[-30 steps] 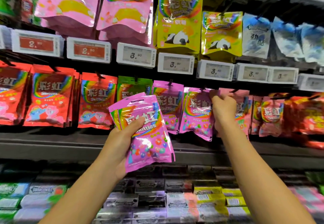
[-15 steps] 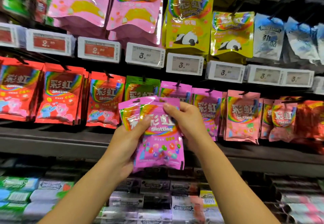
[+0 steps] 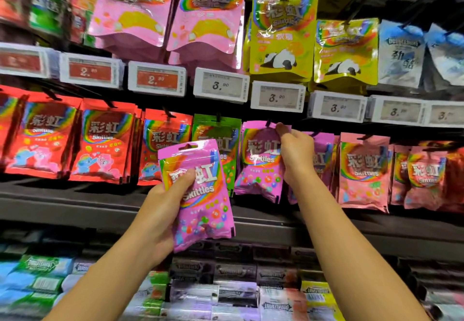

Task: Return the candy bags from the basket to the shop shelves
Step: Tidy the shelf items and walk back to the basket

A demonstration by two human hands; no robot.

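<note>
Hanging one glossy magenta Skittles candy bag (image 3: 261, 162) on its black peg hook looks like the step in hand: right hand (image 3: 297, 153) pinches the bag's top edge up at the hook, fingers curled over the header, presumably to line the punched slot up with the peg tip; can't tell whether the slot is already on. Left hand (image 3: 160, 210) grips a second magenta foil Skittles bag (image 3: 200, 195) lower and nearer the body, thumb across the front, fingers behind, held upright with its hang-hole on top, likely queued for the same peg. It may be more than one bag stacked; edges are too tight to say. Just left of the right hand hangs a green Skittles bag (image 3: 216, 134), partly hidden behind the held bag; further left, rows of red Skittles bags (image 3: 105, 140). Right of the right hand: more magenta bags, then salmon-pink Skittles bags (image 3: 362, 170). Above the hands, white price tags (image 3: 277, 98) sit close over the peg row, so top clearance is tight and neighbouring bags crowd the peg on both sides. Below the hands, a dark shelf edge (image 3: 75, 207) and blurred gum packs (image 3: 236, 293). Basket not in view.
</note>
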